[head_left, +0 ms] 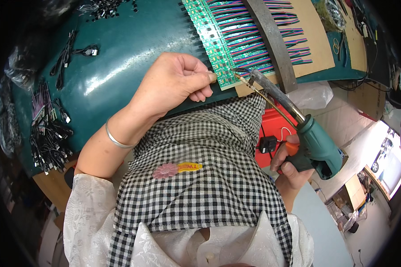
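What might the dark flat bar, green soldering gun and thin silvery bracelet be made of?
Dark flat bar: perhaps metal; dull grey surface leaves this open.
Green soldering gun: body likely smooth plastic, given moulded curves.
Thin silvery bracelet: probably polished metal, given its sheen.

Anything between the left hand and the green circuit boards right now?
Nothing visible: the left hand is right at the near left corner of the green circuit boards. The dark bar lies across the coloured wires to the right, off that path.

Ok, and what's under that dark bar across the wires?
Coloured wires show on both sides of the dark bar, with tan board visible past their ends; the stretch directly beneath the bar is covered.
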Demonstrator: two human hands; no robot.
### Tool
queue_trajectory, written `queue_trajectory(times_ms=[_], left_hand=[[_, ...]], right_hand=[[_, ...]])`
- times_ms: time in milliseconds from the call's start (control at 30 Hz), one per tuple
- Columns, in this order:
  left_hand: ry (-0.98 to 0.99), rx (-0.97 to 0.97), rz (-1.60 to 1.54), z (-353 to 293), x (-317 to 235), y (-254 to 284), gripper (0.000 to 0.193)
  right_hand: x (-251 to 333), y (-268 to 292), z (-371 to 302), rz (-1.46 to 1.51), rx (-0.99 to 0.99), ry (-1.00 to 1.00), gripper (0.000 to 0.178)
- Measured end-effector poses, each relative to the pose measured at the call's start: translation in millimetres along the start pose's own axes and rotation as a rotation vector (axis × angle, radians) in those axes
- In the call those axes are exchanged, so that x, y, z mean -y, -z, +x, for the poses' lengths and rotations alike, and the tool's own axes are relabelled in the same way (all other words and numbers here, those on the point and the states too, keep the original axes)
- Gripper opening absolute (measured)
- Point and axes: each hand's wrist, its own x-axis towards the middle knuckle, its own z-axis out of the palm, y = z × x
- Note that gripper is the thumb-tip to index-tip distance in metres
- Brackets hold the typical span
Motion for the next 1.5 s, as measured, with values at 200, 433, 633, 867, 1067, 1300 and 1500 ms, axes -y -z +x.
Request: queue_trajectory(times_ms=[200,433,633,867,1067,1300,1500], left_hand=[[0.010,-0.001,-0.004,-1,0,-1,0.015],[-0.003,0.020,0.010,-3,0,6,0.018],[-0.132,-0.102,0.150,-11,-6,32,0.018],[-0.621,-0.904,1.033,-19,-13,135,0.016],[-0.547,-0.906,1.164,-24,-5,167,0.018],[-0.574,-0.959,1.150,-24,-18,173,0.012],[-0.518,-0.963,1.114,-28,-11,173,0.009]], right_hand=[[-3,2,4,0.052,0.088,0.034,0.067],[-2,9,26,0.201,0.206,0.129,0.060],[15,28,57,0.338,0.089,0.296,0.057],[36,53,95,0.356,0.025,0.434,0.049],[32,70,157,0.532,0.016,0.455,0.040],[10,84,165,0.285,-0.232,0.271,0.030],[21,28,129,0.015,-0.179,0.423,0.039]])
